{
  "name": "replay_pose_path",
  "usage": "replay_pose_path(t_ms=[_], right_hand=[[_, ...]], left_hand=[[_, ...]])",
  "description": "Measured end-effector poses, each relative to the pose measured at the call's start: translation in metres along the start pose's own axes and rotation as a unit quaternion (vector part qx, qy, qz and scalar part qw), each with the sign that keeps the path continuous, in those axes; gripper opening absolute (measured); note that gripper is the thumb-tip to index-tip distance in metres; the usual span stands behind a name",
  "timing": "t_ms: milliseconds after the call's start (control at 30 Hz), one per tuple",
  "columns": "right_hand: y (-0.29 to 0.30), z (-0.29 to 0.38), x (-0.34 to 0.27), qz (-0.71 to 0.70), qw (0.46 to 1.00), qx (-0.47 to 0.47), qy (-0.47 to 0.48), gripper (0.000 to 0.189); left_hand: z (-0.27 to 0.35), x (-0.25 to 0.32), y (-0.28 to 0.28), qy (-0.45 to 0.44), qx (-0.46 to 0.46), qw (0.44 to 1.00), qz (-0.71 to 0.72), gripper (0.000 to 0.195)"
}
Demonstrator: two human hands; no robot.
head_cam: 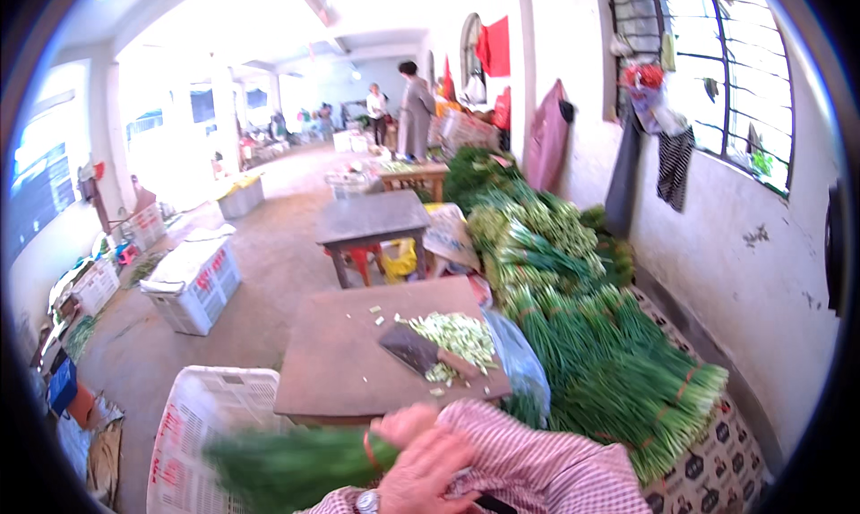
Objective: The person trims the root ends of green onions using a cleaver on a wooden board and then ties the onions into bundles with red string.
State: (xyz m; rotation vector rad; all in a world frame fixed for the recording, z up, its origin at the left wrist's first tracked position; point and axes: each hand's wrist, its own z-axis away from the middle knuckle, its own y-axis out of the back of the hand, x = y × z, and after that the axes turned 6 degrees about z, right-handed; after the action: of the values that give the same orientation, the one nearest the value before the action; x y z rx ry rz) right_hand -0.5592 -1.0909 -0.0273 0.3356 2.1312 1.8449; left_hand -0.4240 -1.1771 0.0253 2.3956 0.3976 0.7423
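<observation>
A banded bunch of long green chives or similar greens (295, 463), blurred by motion, lies across the lower middle over a white plastic crate (213, 400). My right hand (405, 423) is curled on the bunch near its red band. Across its base end lies my left hand (430, 470), with a wristwatch at the wrist; whether its fingers grip is hard to tell. Just beyond both hands stands a brown table (336, 359). On it a cleaver (410, 348) with a wooden handle rests against a heap of cut pale stem ends (463, 336).
Banded bunches of greens (625, 393) are piled along the wall at right, on a printed sheet (712, 457). A clear plastic bag (517, 353) hangs at the table's right edge. Farther off are a second table (373, 215), a white lidded box (195, 279) and two standing people (413, 114).
</observation>
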Motion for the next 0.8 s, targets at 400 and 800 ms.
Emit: replay_pose_path(t_ms=[400, 800], right_hand=[[-0.083, -0.030, 0.000, -0.022, 0.989, 0.043, 0.136, 0.070], [-0.064, 0.047, 0.162, -0.008, 0.929, 0.029, -0.369, 0.053]], left_hand=[[0.123, -0.085, 0.024, 0.281, -0.054, 0.924, -0.252, 0.105], [0.114, -0.092, 0.086, 0.431, -0.132, 0.891, -0.063, 0.104]])
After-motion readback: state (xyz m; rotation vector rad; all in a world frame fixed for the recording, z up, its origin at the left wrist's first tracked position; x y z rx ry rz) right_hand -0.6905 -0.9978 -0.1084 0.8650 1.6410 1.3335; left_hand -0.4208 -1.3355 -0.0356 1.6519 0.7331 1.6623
